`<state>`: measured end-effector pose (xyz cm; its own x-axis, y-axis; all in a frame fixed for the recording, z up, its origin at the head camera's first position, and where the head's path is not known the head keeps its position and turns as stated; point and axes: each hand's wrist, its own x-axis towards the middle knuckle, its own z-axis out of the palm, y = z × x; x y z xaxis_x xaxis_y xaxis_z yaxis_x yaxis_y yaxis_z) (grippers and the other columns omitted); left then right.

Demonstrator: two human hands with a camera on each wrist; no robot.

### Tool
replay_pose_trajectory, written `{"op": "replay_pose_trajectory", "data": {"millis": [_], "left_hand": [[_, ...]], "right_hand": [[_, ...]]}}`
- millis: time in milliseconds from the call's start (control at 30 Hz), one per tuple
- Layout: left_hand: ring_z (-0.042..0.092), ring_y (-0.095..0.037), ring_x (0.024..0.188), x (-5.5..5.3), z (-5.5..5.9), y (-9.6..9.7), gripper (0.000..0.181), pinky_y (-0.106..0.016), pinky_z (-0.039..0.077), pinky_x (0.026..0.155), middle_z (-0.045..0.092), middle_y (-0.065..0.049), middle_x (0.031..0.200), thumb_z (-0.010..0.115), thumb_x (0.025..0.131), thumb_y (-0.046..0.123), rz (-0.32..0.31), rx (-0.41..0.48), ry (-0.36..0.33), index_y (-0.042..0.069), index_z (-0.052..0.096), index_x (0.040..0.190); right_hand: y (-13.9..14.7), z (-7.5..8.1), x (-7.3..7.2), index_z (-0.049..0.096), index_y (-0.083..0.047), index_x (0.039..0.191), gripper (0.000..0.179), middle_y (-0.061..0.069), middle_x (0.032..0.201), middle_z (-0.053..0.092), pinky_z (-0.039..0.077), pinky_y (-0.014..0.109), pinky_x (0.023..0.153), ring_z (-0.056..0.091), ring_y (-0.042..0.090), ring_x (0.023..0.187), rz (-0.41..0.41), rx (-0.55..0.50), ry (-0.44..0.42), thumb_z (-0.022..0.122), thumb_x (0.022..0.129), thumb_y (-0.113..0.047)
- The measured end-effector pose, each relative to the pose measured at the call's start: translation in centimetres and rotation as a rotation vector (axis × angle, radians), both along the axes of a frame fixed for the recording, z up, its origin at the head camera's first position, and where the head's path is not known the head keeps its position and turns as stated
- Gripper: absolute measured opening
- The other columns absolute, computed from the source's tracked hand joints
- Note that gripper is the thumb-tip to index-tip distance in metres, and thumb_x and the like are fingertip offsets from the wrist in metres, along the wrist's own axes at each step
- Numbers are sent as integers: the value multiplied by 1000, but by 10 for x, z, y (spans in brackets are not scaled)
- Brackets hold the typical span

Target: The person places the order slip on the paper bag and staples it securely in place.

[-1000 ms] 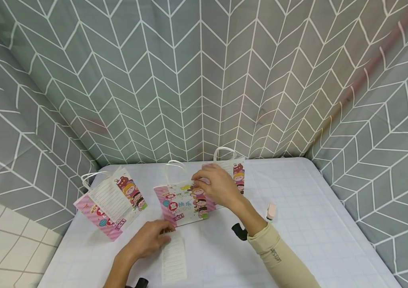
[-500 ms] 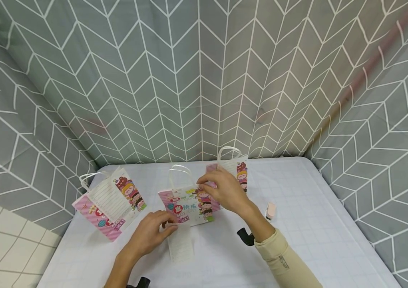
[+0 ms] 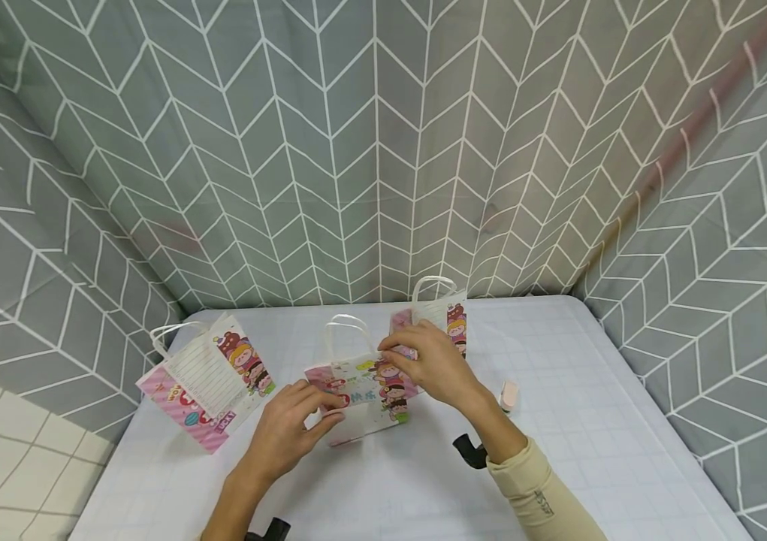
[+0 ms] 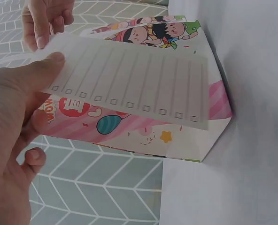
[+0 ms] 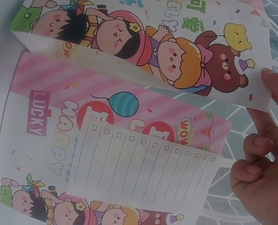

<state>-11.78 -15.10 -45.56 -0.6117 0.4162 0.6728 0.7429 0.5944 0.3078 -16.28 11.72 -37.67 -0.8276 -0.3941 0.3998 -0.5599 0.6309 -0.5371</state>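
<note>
In the head view, a pink-and-white cartoon paper gift bag (image 3: 393, 398) with white handles stands between my hands. My right hand (image 3: 433, 361) pinches its upper right edge between thumb and finger. My left hand (image 3: 291, 424) holds a white lined checklist sheet (image 4: 139, 84) by its top end, the thumb on top. The sheet lies over the bag's front, covering part of the print. Behind my right hand, a second gift bag (image 3: 456, 330) carries a similar sheet (image 5: 139, 164) on its front. A third bag (image 3: 258, 368) stands tilted at the left, also with a sheet.
A small pale pink object with a dark end (image 3: 509, 394) lies on the white-covered table (image 3: 599, 451), right of my right wrist. Black camera mounts (image 3: 469, 451) sit at both wrists. Grey chevron-patterned curtain (image 3: 383, 150) surrounds the back and sides of the table.
My left hand has lifted the sheet off the table and up onto the middle bag's front. My right hand and that bag have shifted slightly right.
</note>
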Motion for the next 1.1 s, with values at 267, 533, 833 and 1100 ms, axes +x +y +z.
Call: {"op": "replay_pose_trajectory", "data": {"millis": [267,533,833,1100], "left_hand": [[55,-6,86,-1,4,9,19,-23,39,80,69,17,89,87,76,22,10,60,129,24,73,90],[54,-14,88,-4,6,16,17,-28,31,78,70,10,94,86,76,21,-9,146,204,23,73,87],[53,-16,93,-8,7,22,16,-34,29,82,69,7,97,86,76,21,-6,142,195,24,73,86],[50,-22,99,-18,8,32,16,-41,28,84,67,3,105,86,76,22,1,169,190,23,74,87]], "right_hand": [[8,-2,5,78,-23,102,12,-11,107,74,32,49,115,62,22,119,-12,-4,16,77,90,-23],[16,-6,8,78,-25,97,13,-15,97,74,39,26,65,43,8,75,-39,104,204,81,86,-21],[22,-9,6,79,-21,95,16,-10,92,76,35,28,66,44,12,72,-17,204,457,85,80,-22],[28,-10,7,79,-20,94,15,-8,92,77,33,28,64,44,14,71,-56,216,504,85,81,-22]]}}
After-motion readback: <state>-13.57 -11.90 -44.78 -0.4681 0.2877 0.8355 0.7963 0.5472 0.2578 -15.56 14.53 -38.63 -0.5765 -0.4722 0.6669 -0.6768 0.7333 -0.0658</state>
